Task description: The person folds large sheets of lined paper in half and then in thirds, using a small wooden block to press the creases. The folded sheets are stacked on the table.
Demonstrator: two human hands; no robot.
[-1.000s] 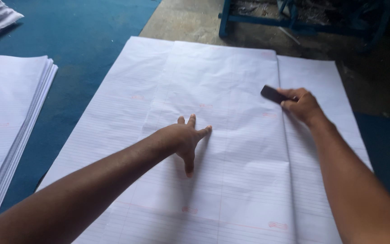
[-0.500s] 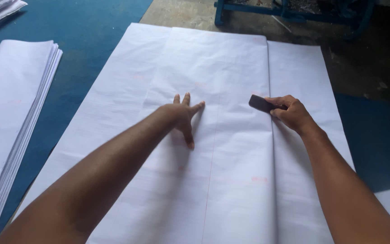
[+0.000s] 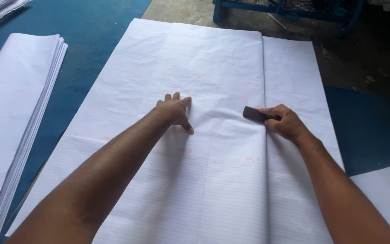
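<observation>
Both hands sit lower on the paper than a second ago, the right one having drawn its tool down along the fold edge. At centre frame, the left hand [image 3: 175, 110] lies palm down on the large folded ruled sheet [image 3: 213, 176], fingers spread flat, gripping nothing. Right of centre, the right hand [image 3: 285, 122] has its fingers curled tightly around a small dark flat block [image 3: 253, 114], pressed on the sheet's fold edge. A stack of sheets [image 3: 14, 113] lies at the left on the blue mat [image 3: 95, 49].
</observation>
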